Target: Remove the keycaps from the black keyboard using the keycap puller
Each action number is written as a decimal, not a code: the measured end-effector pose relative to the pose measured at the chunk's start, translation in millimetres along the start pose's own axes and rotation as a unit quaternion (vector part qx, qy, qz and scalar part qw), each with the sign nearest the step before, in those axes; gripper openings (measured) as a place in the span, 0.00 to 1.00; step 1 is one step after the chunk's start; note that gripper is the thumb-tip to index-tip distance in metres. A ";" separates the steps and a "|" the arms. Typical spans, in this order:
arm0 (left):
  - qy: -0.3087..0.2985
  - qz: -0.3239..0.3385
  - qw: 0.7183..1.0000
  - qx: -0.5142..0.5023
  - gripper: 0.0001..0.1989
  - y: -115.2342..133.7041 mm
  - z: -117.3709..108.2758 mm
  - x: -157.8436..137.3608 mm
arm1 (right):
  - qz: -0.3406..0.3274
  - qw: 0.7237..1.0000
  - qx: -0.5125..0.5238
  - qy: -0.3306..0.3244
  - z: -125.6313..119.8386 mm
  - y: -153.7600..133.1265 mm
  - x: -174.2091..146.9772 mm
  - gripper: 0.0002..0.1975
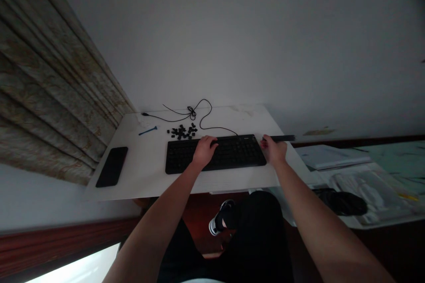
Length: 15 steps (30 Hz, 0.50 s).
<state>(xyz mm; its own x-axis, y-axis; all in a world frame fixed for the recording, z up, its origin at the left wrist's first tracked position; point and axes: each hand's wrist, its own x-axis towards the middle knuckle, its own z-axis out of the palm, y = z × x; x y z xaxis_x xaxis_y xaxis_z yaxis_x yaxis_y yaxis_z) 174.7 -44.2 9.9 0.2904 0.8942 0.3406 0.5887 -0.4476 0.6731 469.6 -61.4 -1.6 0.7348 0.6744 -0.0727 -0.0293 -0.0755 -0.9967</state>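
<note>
A black keyboard (232,152) lies on the white table in front of me. My left hand (205,150) rests over its upper middle, the fingers apart on the keys and holding nothing that I can see. Just past the keyboard's right end is my right hand (274,148), its fingers curled in. It grips a long, thin black bar (286,138), which sticks out to the right; I cannot make out its kind. A pile of loose black keycaps (181,132) sits behind the keyboard's left part.
A blue thin tool (148,131) lies left of the keycaps. The keyboard's cable (192,112) is bundled near the wall. A black phone-like slab (112,166) lies at the table's left. Papers (332,157) and a clear plastic tray (365,194) stand at right; a curtain (49,84) hangs left.
</note>
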 end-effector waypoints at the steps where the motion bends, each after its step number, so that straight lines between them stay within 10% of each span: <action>1: 0.006 -0.016 1.000 -0.010 0.09 -0.3 -2.2 2.6 | -0.010 1.000 -0.025 0.002 0.3 0.2 -0.4 0.11; 15: -0.055 -0.144 0.950 0.273 0.10 -20.6 -56.2 40.1 | -0.038 0.994 -0.100 -0.018 -4.8 -0.3 -2.8 0.15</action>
<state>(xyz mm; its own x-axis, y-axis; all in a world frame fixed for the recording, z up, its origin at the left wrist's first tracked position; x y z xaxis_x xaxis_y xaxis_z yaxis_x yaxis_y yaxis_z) 131.7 0.7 46.6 0.1175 0.9878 0.1022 0.9501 -0.1418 0.2779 470.9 -66.8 -1.0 0.7051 0.7091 -0.0026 0.1626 -0.1653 -0.9727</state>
